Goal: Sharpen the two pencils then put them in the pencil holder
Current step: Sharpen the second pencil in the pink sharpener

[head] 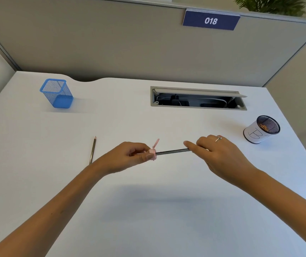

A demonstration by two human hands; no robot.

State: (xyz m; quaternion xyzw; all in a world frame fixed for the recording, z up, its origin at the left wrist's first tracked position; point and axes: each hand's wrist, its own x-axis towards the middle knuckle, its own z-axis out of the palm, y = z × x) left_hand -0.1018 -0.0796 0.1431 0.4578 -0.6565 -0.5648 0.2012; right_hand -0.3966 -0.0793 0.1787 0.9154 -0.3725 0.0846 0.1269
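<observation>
Left hand (135, 154) pinches small pink plastic sharpener (153, 152); right hand (217, 153) grips dark pencil (172, 151) seated in it, above white bench (148, 210). Advice: twist pencil coaxially, light push. Second pencil (93, 150) lies left; blue mesh holder (56, 93) far-left.

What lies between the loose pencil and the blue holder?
Only bare white desk between the loose pencil and the blue holder, per the head view.

lower half of the desk (148, 219) lies bare; obstacles: blue holder (56, 94) upper left, open cable slot (198, 99) upper centre, white cup (261, 129) right.
</observation>
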